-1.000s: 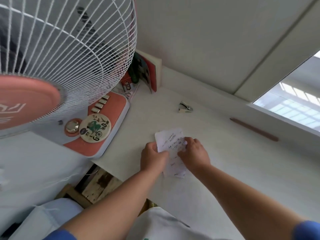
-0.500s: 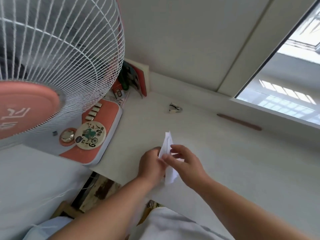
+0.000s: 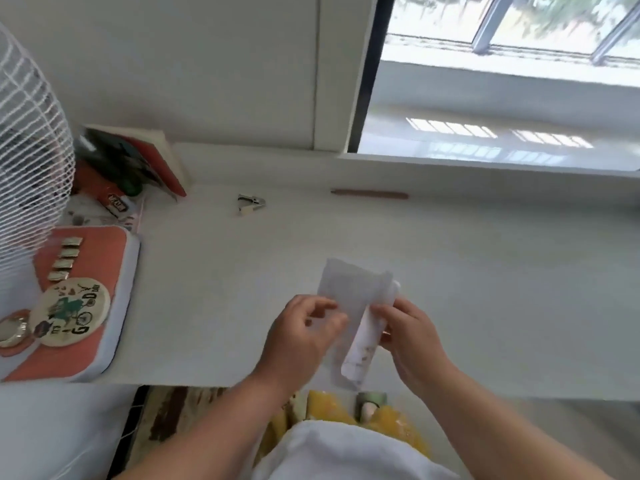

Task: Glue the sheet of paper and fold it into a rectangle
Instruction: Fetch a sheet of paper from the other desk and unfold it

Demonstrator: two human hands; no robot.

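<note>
Near the worktop's (image 3: 450, 271) front edge, the left hand (image 3: 301, 336) pinches the paper's (image 3: 349, 296) left side while the right hand (image 3: 408, 336) holds its folded flap. Best align the edges squarely, then press along the crease.

The sheet of paper (image 3: 349, 296) is showing white with faint dark handwriting on its curled flap, held between the left grip (image 3: 301, 337) and the right grip (image 3: 412, 337). Under both grips the counter (image 3: 485, 306) is looking plain off-white. Far to the left of the left grip, the fan base (image 3: 100, 271) is showing salmon orange with a pale edge, and the round badge (image 3: 69, 311) on it is showing cream with a green figure and black letters. The fan grille (image 3: 31, 174) is showing white wire
</note>
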